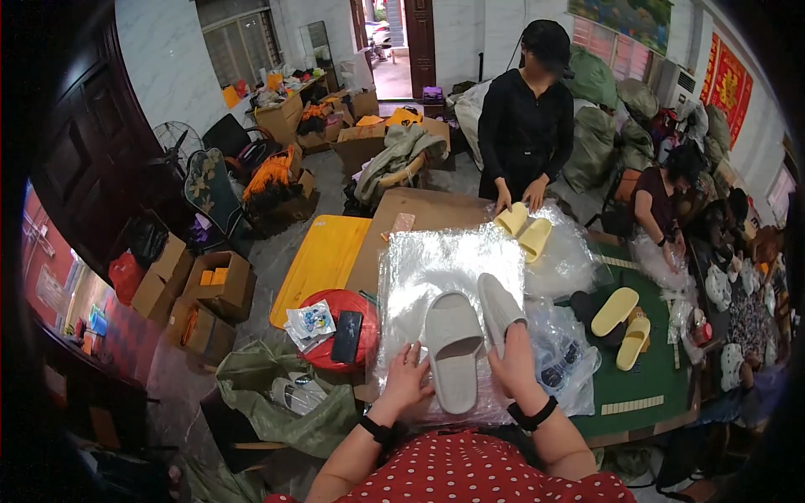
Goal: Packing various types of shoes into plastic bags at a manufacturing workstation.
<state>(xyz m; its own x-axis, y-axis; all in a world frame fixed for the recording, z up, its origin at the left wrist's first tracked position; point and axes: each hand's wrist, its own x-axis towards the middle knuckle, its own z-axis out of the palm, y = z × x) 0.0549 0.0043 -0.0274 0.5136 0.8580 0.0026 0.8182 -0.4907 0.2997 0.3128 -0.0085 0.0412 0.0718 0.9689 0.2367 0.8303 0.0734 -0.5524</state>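
A grey slide sandal (455,356) lies sole down on a stack of clear plastic bags (402,277), its toe pointing away from me. My left hand (407,379) rests on the plastic just left of that sandal, fingers apart and holding nothing. The second grey slide sandal (500,300) is turned partly on its side at the right. Around its heel end is my right hand (513,366), which hides that part of it.
A co-worker (527,117) across the table handles pale yellow slides (534,239). More yellow slides (615,311) lie on a green surface at right. A phone (346,337) and small packets sit on a red round lid (360,365) at left, above a green sack (251,394).
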